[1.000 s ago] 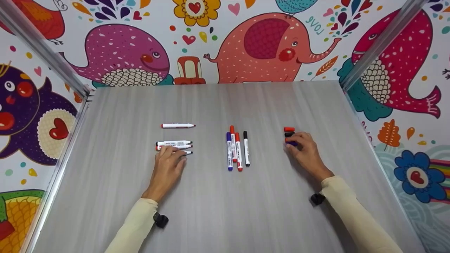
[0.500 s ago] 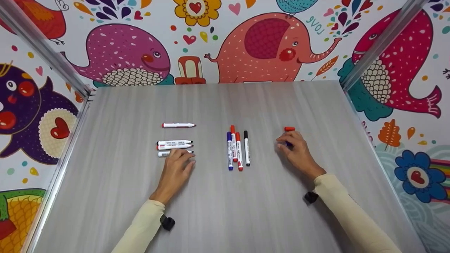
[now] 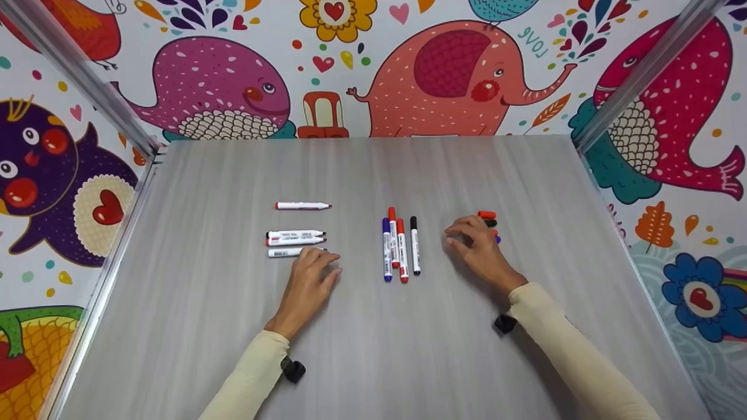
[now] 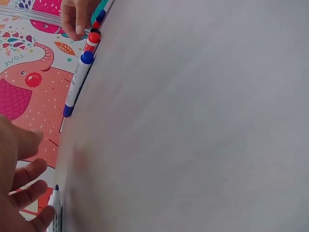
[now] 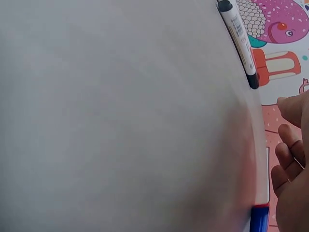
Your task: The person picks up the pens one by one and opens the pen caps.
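Observation:
In the head view my left hand [image 3: 306, 286] hovers with loosely bent fingers over the tip end of the nearest uncapped white marker [image 3: 285, 252]. Behind that marker lie more uncapped ones: a black-ended marker [image 3: 295, 234] and a red-ended marker [image 3: 296, 241] side by side, plus another red-ended marker [image 3: 303, 206] farther back. My right hand [image 3: 483, 251], fingers relaxed and nothing in them, is just left of several loose caps. A red cap [image 3: 487, 214], a black cap [image 3: 491, 223] and a blue cap [image 3: 497, 240] show past it, partly covered.
Between the hands lie capped markers: a blue one [image 3: 387, 251], a front red one [image 3: 402, 251], a back red one [image 3: 393, 236] and a black one [image 3: 415, 245]. A patterned wall [image 3: 327, 70] borders the wood-grain table [image 3: 373, 338], with metal posts at its back corners.
My left hand has moved right along the nearest uncapped marker, uncovering its rear end. My right hand has drawn left from the caps, so more of them show. The head view has shifted slightly.

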The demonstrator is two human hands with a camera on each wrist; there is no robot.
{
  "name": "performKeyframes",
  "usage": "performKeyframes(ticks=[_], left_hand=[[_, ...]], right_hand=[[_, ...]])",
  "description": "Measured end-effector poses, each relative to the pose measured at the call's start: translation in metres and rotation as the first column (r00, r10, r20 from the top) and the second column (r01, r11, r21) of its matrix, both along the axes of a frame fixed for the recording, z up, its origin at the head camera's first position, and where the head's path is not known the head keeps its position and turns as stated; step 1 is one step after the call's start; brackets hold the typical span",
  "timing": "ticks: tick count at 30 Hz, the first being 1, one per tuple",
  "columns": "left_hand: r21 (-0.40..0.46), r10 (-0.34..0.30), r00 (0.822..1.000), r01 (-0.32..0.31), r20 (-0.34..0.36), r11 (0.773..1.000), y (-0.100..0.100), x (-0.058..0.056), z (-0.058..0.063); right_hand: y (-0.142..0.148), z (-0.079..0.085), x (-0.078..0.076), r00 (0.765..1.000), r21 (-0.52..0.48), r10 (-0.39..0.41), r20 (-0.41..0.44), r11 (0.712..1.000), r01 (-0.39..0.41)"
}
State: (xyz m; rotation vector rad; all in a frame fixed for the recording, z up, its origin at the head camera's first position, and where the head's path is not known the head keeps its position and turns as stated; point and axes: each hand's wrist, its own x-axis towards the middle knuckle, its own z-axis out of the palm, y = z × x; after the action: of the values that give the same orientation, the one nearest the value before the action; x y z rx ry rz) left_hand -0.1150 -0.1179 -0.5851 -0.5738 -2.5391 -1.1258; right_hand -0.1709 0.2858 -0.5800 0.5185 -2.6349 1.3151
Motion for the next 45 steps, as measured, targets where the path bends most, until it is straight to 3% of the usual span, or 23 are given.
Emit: performKeyframes(ticks=[5,18,25,45], left_hand=[[-0.002,0.012,0.999,-0.012,0.036,1.000,0.007,0.001,-0.002],[0.043,0.018,0.997,-0.021,0.075,0.999,0.025,0.004,0.001],[0.051,-0.002,0.999,-0.001,0.047,0.999,0.038,0.005,0.003],[0.068,-0.047,0.982,0.035,0.182,0.997,0.068,0.011,0.000]], right_hand=[[-0.008,0.001,-0.003,0.999,-0.003,-0.006,0.037,1.000,0.006],[-0.031,-0.001,-0.011,0.999,-0.023,0.036,0.035,0.999,-0.035],[-0.045,-0.001,-0.015,0.997,-0.038,0.080,0.006,0.996,-0.080],[-0.070,-0.005,-0.023,0.987,-0.012,0.156,0.025,0.988,-0.156]])
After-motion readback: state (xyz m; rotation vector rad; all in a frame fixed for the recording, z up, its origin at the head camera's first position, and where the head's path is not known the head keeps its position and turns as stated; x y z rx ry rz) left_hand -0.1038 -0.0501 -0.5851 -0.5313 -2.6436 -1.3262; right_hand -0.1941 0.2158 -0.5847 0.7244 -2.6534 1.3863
